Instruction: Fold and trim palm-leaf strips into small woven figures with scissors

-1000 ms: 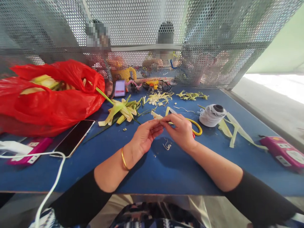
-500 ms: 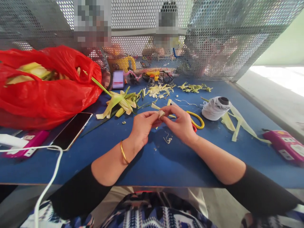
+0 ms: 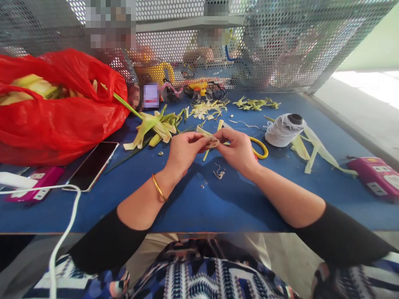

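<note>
left hand (image 3: 184,153) pinching pale husk piece (image 3: 213,143); right hand (image 3: 238,150) pinching its other end

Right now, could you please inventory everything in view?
Plastic bag: 1, red, left
Smartphone: 1, black-screened, beside bag
Power strips: 2, magenta, left and right
Cable: 1, white, left
Thread spool: 1, white, right
Scissors: 1, yellow-handled, mid-right
Plant strips: several, pale green, back, right
Corded item: 1, yellow, back
Screen: 1, lilac, back
Mesh panel: 1, grey, back
People: at least 2, blurred, behind panel
Table: 1, blue, beneath
Held piece: 1, beige, centre
Bangle: 1, gold, left wrist
Sleeves: 2, black, lower corners
Left hand: 1, bare, pinching held piece
Right hand: 1, bare, likewise
</note>
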The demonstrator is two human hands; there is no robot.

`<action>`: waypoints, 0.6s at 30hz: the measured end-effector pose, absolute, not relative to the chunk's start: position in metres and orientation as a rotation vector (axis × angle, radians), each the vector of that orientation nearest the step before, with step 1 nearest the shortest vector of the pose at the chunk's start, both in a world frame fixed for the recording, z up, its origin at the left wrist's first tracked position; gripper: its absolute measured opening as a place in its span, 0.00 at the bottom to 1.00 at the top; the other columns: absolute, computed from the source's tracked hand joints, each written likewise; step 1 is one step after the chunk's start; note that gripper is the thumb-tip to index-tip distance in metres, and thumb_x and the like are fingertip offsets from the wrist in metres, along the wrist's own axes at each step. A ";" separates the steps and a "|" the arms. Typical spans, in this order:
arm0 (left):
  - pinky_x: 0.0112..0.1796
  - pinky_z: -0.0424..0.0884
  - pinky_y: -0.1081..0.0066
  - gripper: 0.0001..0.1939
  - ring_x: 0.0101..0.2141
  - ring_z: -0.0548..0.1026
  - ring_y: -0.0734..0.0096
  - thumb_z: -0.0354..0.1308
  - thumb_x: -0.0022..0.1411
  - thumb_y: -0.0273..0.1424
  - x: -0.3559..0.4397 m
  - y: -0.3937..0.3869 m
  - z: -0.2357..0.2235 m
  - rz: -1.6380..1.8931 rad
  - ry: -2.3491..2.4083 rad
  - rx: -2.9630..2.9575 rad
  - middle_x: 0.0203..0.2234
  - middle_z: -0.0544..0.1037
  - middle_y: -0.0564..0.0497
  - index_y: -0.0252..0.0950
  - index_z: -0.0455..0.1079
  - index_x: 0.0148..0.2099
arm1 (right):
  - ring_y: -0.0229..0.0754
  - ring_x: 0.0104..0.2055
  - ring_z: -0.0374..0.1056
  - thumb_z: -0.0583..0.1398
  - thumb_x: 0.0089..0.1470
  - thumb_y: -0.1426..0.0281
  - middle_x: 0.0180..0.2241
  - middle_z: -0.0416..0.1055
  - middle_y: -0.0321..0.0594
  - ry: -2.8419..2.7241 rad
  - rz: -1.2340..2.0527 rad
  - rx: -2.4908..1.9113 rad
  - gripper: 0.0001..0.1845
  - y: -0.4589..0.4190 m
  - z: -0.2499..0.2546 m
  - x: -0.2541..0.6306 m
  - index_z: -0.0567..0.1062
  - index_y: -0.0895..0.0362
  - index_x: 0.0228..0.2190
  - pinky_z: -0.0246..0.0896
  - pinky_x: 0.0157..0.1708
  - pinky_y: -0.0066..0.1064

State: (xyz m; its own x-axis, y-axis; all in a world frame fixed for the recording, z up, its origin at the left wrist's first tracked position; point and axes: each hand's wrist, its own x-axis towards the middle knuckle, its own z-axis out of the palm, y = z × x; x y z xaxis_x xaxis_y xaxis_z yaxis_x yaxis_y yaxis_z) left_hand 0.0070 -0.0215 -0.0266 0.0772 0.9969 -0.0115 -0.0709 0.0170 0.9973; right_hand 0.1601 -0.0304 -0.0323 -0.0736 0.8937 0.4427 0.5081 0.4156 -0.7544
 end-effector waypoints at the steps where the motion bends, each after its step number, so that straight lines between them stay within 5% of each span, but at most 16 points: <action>1: 0.36 0.74 0.70 0.08 0.28 0.77 0.73 0.72 0.47 0.32 0.008 -0.022 -0.027 1.172 1.087 1.114 0.25 0.82 0.50 0.34 0.80 0.30 | 0.35 0.27 0.63 0.63 0.56 0.58 0.22 0.71 0.34 -1.716 0.496 -1.220 0.16 -0.031 -0.033 0.160 0.74 0.57 0.24 0.56 0.30 0.29; 8: 0.36 0.72 0.71 0.10 0.28 0.78 0.72 0.75 0.44 0.31 0.012 -0.026 -0.027 1.101 1.047 0.818 0.25 0.81 0.49 0.33 0.79 0.28 | 0.36 0.27 0.63 0.62 0.54 0.66 0.22 0.71 0.33 -1.617 0.490 -1.244 0.10 -0.033 -0.037 0.155 0.74 0.56 0.24 0.58 0.31 0.29; 18: 0.34 0.72 0.71 0.10 0.24 0.77 0.71 0.75 0.43 0.31 0.015 -0.030 -0.018 1.124 1.117 0.873 0.20 0.80 0.50 0.33 0.78 0.26 | 0.35 0.23 0.61 0.61 0.52 0.60 0.18 0.68 0.33 -1.562 0.714 -1.186 0.15 -0.032 -0.025 0.159 0.72 0.56 0.20 0.58 0.27 0.29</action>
State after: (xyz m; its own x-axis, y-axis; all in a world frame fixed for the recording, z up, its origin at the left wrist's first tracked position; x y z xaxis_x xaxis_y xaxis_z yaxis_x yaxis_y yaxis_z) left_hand 0.0145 -0.0297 -0.0180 0.0517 0.9719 -0.2296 -0.2358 0.2352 0.9429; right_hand 0.1586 -0.0319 -0.0245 -0.0115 0.9327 0.3605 0.3380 0.3430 -0.8764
